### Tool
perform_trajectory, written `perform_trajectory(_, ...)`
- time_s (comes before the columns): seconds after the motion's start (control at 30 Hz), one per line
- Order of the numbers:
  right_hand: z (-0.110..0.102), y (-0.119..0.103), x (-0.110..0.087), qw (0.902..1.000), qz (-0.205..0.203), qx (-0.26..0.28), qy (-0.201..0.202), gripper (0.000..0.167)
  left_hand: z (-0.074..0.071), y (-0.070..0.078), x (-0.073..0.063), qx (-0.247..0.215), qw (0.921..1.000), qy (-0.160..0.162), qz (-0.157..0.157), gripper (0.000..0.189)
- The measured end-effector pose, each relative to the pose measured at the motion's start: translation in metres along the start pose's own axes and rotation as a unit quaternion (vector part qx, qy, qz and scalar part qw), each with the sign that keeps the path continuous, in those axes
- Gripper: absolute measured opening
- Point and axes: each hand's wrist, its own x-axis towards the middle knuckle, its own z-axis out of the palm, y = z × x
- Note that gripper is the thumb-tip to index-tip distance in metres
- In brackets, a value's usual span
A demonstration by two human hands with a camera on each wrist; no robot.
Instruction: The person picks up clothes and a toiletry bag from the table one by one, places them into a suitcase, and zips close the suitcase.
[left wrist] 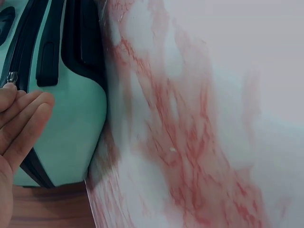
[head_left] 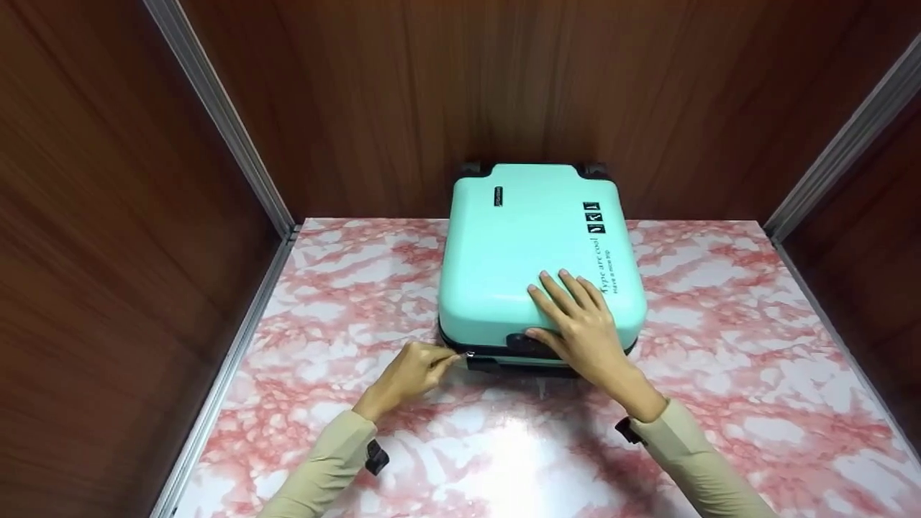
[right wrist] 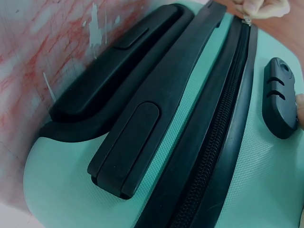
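A mint-green hard-shell suitcase (head_left: pixel 529 244) lies flat on the table, its wheels toward the back wall. At its front left corner my left hand (head_left: pixel 414 374) pinches the metal zipper pull (left wrist: pixel 12 77) between thumb and finger. My right hand (head_left: pixel 586 327) rests with spread fingers on the front right of the lid, its thumb by the black lock (right wrist: pixel 279 99). The black zipper (right wrist: pixel 216 130) runs along the front side, and its teeth look meshed in the right wrist view. Beside it is a black carry handle (right wrist: pixel 156 90).
The table (head_left: pixel 345 288) has a red-and-white marbled top. Brown wood-grain panels (head_left: pixel 360 93) stand at the back and both sides, with metal rails (head_left: pixel 237 137) at the corners. The suitcase's black wheels (head_left: pixel 471 169) sit close to the back panel.
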Motion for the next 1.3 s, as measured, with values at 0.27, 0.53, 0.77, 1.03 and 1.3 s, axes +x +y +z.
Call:
perform_trajectory(0.27, 0.001, -0.002, 0.001, 1.0, 0.003, 0.006, 0.002, 0.062, -0.017, -0.006, -0.009, 0.032, 0.9992, 0.011, -0.021, 0.012)
perform_trajectory(0.53, -0.001, -0.001, 0.001, 1.0, 0.004, 0.001, 0.005, 0.062, -0.019, -0.006, -0.007, 0.047, 0.9987, -0.002, -0.021, 0.026)
perform_trajectory(0.77, 0.0, 0.001, 0.0, 0.9997, -0.014, 0.006, 0.02, 0.06, -0.025, -0.011, -0.008, 0.055, 0.9983, 0.009, -0.015, 0.006)
perform_trajectory(1.03, 0.0, 0.005, 0.003, 0.9992, -0.019, 0.007, 0.035, 0.056, -0.031, -0.013, -0.007, 0.052, 0.9977, 0.005, -0.044, 0.009)
perform_trajectory(1.3, 0.001, 0.004, -0.002, 0.999, -0.024, 0.003, 0.036, 0.055, -0.031, -0.013, -0.011, 0.061, 0.9975, -0.004, -0.035, 0.01)
